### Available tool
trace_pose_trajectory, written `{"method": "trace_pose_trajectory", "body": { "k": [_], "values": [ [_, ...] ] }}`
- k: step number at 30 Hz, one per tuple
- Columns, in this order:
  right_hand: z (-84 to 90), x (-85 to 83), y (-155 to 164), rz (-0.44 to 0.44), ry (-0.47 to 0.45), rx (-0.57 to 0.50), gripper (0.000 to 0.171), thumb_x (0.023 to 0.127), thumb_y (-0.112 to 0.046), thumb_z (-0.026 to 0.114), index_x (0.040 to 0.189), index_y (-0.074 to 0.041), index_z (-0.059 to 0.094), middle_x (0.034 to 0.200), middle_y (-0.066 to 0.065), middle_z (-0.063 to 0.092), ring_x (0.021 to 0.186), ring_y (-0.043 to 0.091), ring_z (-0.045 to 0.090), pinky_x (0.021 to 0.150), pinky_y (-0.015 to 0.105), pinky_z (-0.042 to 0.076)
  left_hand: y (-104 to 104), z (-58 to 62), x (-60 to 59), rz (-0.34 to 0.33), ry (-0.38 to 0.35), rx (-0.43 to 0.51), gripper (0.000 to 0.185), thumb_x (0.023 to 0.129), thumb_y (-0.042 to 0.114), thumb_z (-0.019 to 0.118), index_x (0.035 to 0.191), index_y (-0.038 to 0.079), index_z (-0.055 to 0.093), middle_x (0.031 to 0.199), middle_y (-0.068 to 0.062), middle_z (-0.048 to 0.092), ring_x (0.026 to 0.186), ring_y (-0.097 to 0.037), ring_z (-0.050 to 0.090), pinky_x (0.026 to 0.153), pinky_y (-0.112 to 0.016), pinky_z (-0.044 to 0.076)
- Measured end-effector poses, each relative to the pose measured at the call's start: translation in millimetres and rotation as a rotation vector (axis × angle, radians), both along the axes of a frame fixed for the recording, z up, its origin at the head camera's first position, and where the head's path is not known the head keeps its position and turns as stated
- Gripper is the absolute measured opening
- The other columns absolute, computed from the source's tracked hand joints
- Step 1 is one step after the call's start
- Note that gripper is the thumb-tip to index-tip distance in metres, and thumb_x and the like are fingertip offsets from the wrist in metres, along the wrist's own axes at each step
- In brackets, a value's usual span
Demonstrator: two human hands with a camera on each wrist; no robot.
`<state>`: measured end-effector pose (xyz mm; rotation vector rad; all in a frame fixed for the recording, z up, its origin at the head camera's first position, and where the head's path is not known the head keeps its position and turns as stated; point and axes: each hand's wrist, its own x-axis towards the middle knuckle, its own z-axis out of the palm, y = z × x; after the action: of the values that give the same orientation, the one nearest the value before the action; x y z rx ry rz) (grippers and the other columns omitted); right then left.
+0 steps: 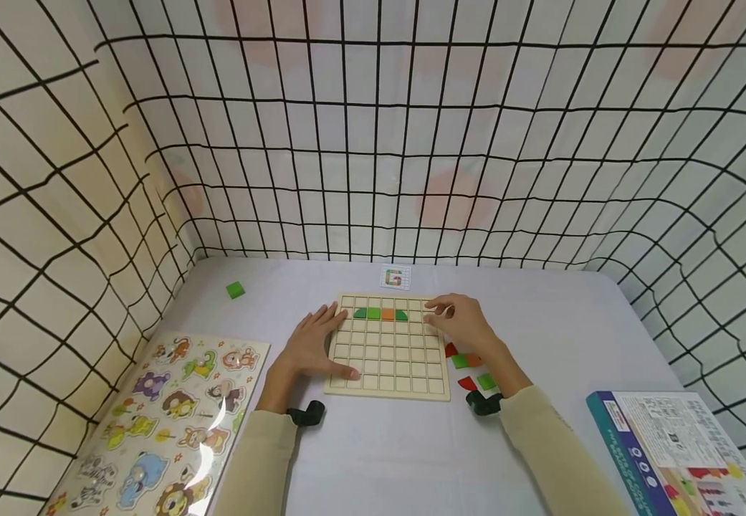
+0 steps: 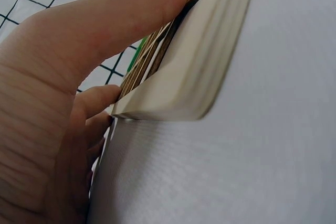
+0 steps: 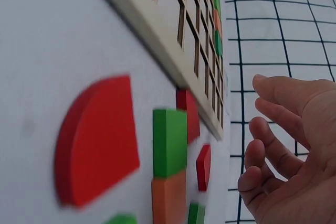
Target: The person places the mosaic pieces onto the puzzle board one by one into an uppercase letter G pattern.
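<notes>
On the white table [image 1: 560, 337], a wooden grid board [image 1: 388, 351] is lying in front of the person. The left hand [image 1: 311, 344] is resting flat on the board's left edge, fingers straight. The right hand [image 1: 463, 322] is hovering over the board's right edge, fingers relaxed and grasping nothing. Loose red and green pieces [image 1: 472, 369] are lying just right of the board.
</notes>
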<state>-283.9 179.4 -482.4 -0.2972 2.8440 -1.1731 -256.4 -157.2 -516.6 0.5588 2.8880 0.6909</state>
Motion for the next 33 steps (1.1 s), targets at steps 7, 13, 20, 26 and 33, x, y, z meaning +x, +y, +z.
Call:
{"method": "trace_pose_trajectory", "body": {
  "k": [7,13,20,26,33],
  "values": [
    [-3.5,7.8,29.0,-0.059,0.041,0.045,0.032,0.093,-0.030,0.077,0.121,-0.013,0.076,0.103,0.009,0.068,0.087,0.023,0.053,0.068,0.029,0.046,0.0,0.6,0.9,0.004,-0.007,0.003,0.132,0.057,0.075,0.082,0.164,0.019,0.029,0.174,-0.007,0.015,0.162,-0.032,0.012,0.131,-0.054,0.013],
    [-10.1,16.9,55.1,-0.105,0.020,0.081,0.032,0.094,-0.032,0.076,0.122,-0.015,0.075,0.106,0.008,0.068,0.091,0.023,0.053,0.071,0.030,0.046,1.0,2.7,2.3,0.002,-0.012,0.008,0.131,0.058,0.074,0.083,0.164,0.019,0.029,0.174,-0.008,0.015,0.162,-0.031,0.011,0.131,-0.054,0.011],
    [-13.2,26.6,74.4,-0.103,0.017,0.084,0.034,0.093,-0.030,0.078,0.122,-0.013,0.076,0.104,0.009,0.068,0.089,0.023,0.052,0.069,0.031,0.044,1.2,1.5,1.2,0.003,-0.004,0.003,0.130,0.059,0.074,0.082,0.164,0.020,0.029,0.174,-0.007,0.015,0.162,-0.031,0.012,0.131,-0.053,0.011],
    [-17.7,29.5,84.8,-0.129,0.003,0.100,0.036,0.090,-0.030,0.080,0.122,-0.012,0.075,0.107,0.011,0.068,0.092,0.023,0.052,0.071,0.030,0.044,0.0,-0.3,0.7,0.004,-0.001,-0.006,0.131,0.059,0.075,0.081,0.165,0.020,0.027,0.174,-0.007,0.015,0.162,-0.030,0.011,0.131,-0.053,0.011],
    [-18.5,33.1,94.0,-0.132,-0.019,0.113,0.041,0.089,-0.031,0.080,0.124,-0.009,0.073,0.108,0.013,0.066,0.093,0.025,0.051,0.073,0.031,0.044,0.4,-1.5,0.3,0.004,-0.003,0.001,0.132,0.058,0.075,0.081,0.165,0.021,0.027,0.174,-0.006,0.014,0.162,-0.029,0.010,0.132,-0.052,0.010]
  ]
}}
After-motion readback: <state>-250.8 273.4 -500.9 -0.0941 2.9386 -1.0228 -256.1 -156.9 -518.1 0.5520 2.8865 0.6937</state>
